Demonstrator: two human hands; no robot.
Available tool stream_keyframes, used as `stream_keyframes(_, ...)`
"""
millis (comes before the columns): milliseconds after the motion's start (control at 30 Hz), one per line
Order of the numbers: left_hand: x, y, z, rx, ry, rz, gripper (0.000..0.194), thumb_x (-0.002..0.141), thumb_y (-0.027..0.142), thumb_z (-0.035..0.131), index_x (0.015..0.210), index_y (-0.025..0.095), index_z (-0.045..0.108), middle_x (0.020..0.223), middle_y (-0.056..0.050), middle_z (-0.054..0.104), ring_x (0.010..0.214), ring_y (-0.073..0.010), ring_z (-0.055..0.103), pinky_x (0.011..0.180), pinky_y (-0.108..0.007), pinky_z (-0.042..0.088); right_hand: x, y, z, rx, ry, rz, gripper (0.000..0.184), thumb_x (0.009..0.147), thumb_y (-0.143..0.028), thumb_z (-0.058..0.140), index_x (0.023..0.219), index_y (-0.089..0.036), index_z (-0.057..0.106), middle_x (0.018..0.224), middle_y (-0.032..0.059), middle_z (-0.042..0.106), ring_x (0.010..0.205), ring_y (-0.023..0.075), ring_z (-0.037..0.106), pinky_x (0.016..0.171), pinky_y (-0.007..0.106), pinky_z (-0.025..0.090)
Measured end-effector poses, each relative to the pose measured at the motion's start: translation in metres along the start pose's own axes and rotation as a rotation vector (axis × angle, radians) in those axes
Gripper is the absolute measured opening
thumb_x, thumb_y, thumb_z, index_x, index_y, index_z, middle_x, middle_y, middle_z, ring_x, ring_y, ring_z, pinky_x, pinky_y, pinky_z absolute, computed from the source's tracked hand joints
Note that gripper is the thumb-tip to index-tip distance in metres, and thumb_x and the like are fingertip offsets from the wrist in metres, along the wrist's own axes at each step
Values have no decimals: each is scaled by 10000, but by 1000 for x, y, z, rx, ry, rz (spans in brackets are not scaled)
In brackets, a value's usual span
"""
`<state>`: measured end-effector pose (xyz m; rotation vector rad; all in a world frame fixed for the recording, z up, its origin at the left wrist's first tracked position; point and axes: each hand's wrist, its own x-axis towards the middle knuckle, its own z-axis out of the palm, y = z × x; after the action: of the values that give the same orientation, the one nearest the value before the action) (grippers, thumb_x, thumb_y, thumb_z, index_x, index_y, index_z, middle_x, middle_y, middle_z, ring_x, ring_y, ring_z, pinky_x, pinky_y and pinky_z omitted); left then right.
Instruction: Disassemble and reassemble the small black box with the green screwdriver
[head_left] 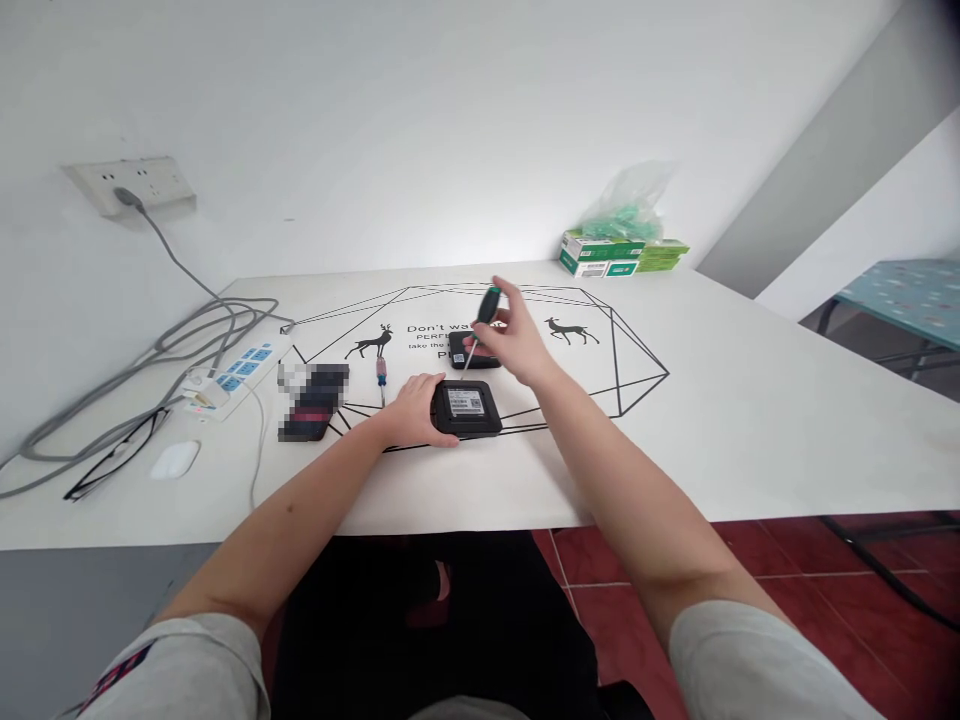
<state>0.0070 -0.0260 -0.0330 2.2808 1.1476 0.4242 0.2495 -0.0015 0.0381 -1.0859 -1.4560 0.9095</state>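
Careful here: the slim green-and-black-handled screwdriver (489, 304) could skid off the rim if its slanted shaft gets pushed sideways! The right hand (519, 343) pinches that handle, tip down at the far edge of the square black plastic case (466, 408), which lies flat, its left side clasped between thumb and fingers of the left hand (415, 412).

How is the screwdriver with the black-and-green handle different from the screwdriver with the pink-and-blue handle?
The black-and-green screwdriver is held tilted in the right hand; the pink-and-blue screwdriver lies on the white table. The black-and-green one's handle looks thicker than the pink-and-blue one's. Both have a slim, straight shaft.
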Motion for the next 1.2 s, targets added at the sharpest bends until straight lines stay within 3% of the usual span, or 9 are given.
stream_keyframes(100,5,-4,5,94,-14,36,1271,598,767,913,1631,198,439,1558,-225,511,1514,-505,426,1289,-677,341,-1,-2,23,-205,-127,-205,767,903,-267,621,1633,-302,388,1153,60,728,817,218,778,873,488,699)
stream_keyframes(200,8,-8,6,138,-19,68,1246,581,819,897,1580,199,484,1512,-217,545,1482,-502,455,1270,-664,358,-2,0,35,-309,-177,-320,740,898,-260,589,1618,-255,416,1133,69,729,817,219,757,904,490,674)
stream_keyframes(533,9,-8,-2,93,-60,109,1330,607,923,841,1625,160,452,1605,-266,503,1533,-544,408,1282,-676,313,-9,21,46,-410,-205,-385,712,916,-247,548,1618,-233,429,1155,82,725,810,203,697,851,435,655)
stream_keyframes(633,10,-6,-3,92,-71,117,1388,624,948,814,1673,148,382,1637,-284,461,1534,-553,393,1285,-687,291,-10,29,48,-396,-167,-499,636,943,-287,601,1569,-259,494,1273,112,690,985,239,698,847,430,658)
stream_keyframes(733,11,-6,-4,107,-79,104,1366,627,950,808,1656,148,406,1606,-280,485,1507,-558,411,1268,-702,306,-7,32,53,-338,-33,-620,448,959,-401,701,1380,-260,645,1255,116,646,1112,267,659,874,440,649)
stream_keyframes(867,13,-8,-4,131,-65,94,1304,611,950,812,1592,157,481,1550,-257,526,1472,-539,449,1258,-684,338,-3,31,57,-255,45,-643,292,1011,-437,681,1241,-259,702,1110,75,679,951,222,658,821,411,626)
stream_keyframes(967,13,-10,-4,140,-70,99,1294,612,958,802,1589,174,479,1562,-249,517,1482,-531,442,1262,-683,337,-6,30,56,-206,1,-636,337,1070,-512,577,1264,-266,699,1167,92,718,959,226,680,821,421,629)
stream_keyframes(1133,12,-8,-6,130,-73,99,1275,617,954,805,1585,189,484,1567,-238,519,1503,-524,428,1273,-669,331,-12,31,53,-143,-123,-556,517,1128,-603,393,1487,-286,588,1305,113,741,1041,242,717,999,494,644)
stream_keyframes(1200,11,-6,-7,133,-77,96,1273,623,956,800,1578,173,488,1562,-245,519,1496,-520,435,1272,-656,337,-12,33,53,-162,-109,-599,507,1139,-583,371,1486,-291,598,1339,117,717,1159,255,702,1082,517,612)
